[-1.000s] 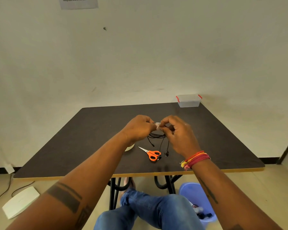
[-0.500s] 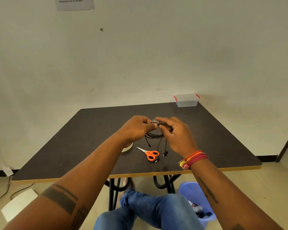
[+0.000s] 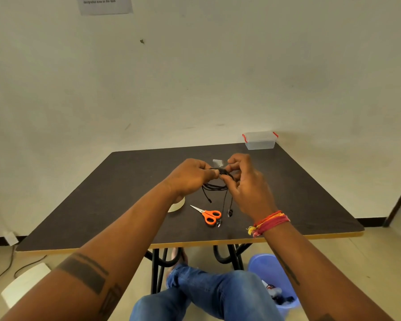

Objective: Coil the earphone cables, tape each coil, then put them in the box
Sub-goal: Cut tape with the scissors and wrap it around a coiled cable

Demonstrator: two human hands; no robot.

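Head view looks down a dark table (image 3: 116, 195) with both forearms reaching to its middle. The left hand (image 3: 190, 176) and right hand (image 3: 245, 181) meet there, fingers curled, pinching between them the top of a black earphone coil (image 3: 215, 186). The left hand holds it from nine o'clock, the right from three o'clock, so the bundle's gathered strands run crosswise between the two grips, while the loose ends hang down toward six o'clock: a plug lead and two earbuds (image 3: 229, 213), which dangle near the orange scissors (image 3: 210, 216) lying on the table. A small pale strip of tape (image 3: 217, 162) stands up at twelve o'clock of the pinch, just beside the right fingertips; whether it is already stuck to the cable I cannot tell. A roll of tape (image 3: 177, 205) peeks out from under the left wrist at about seven o'clock.

Judging from this, the taping step is in hand: the strip has to fold down over the crosswise strands, and the right hand is the nearer one to do it while the left keeps the loops gathered. The clear box (image 3: 260, 141) with red clips sits well apart at the far edge, toward one o'clock, lid seemingly on, so the right hand is also the closer one for the later drop-off.
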